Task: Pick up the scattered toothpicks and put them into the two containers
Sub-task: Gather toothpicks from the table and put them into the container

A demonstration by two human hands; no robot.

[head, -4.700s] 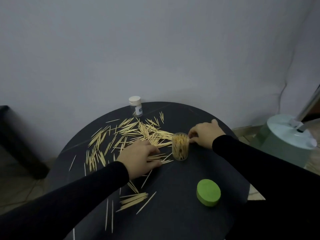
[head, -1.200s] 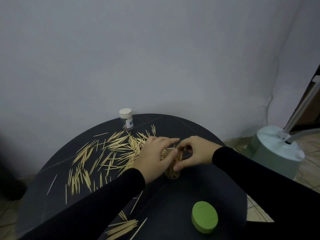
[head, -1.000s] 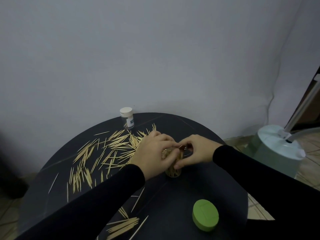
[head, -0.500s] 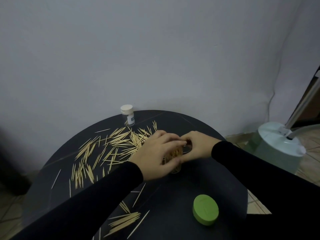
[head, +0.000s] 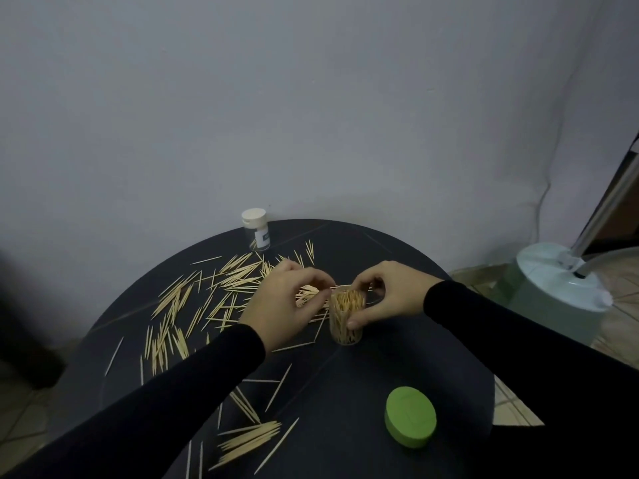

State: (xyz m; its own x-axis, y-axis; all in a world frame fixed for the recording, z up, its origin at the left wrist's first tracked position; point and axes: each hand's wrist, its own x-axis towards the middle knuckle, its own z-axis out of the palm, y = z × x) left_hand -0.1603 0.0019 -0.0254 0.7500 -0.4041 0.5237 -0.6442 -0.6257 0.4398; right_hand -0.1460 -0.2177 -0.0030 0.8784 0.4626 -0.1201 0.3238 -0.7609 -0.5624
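The right hand (head: 390,295) gripped the clear container (head: 346,316) packed with toothpicks, thumb on its near side, while the left hand (head: 287,302), just left of it, pinched a few toothpicks (head: 307,292) above the scattered toothpicks (head: 214,295)

Grey wall (head: 311,98), round black table (head: 432,357), tiled floor (head: 619,295)

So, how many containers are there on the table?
2. A clear open container full of toothpicks stands mid-table, held by the right hand. A small white-capped container stands at the far edge. The green lid lies apart.
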